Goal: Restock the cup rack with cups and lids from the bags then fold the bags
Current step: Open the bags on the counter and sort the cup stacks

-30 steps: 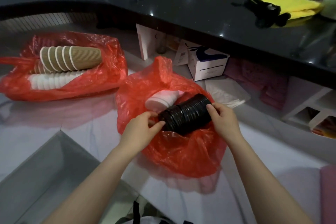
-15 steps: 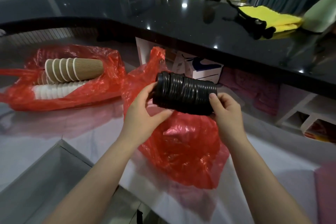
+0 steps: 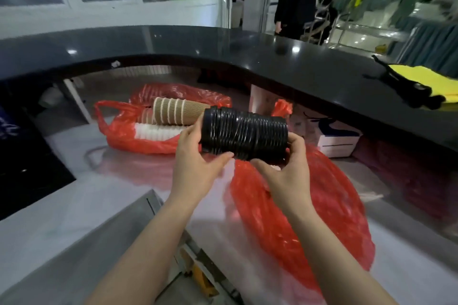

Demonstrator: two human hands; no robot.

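In the head view, a stack of black lids point(image 3: 244, 136) is held lying sideways in the air above the pale tabletop point(image 3: 62, 215), one hand at each end. The left hand point(image 3: 195, 163) is clamped on the left end of the stack, its thumb pressed along the underside and its fingers curled up behind the end lid. The right hand point(image 3: 285, 168) is clamped on the right end, its thumb stretched under the stack towards the left thumb and its fingers wrapped round the far side. The two thumbs are seen close together beneath the stack but not touching. Both bare forearms are raised from the bottom edge of the picture and angled inward towards the stack. Below the stack and to its right, a crumpled red bag point(image 3: 309, 205) is spread on the tabletop. Behind the stack and to its left, a second red bag point(image 3: 128, 134) lies open on the tabletop; in it a nested row of brown ribbed cups point(image 3: 176, 114) is laid on its side, with a row of white cups point(image 3: 156, 131) just below it. Behind the stack, a dark curved counter point(image 3: 247, 57) is raised over the tabletop, and a yellow cloth point(image 3: 426, 77) is laid on it well to the right of the stack. A white box point(image 3: 334, 141) is set under the counter, just right of the stack.
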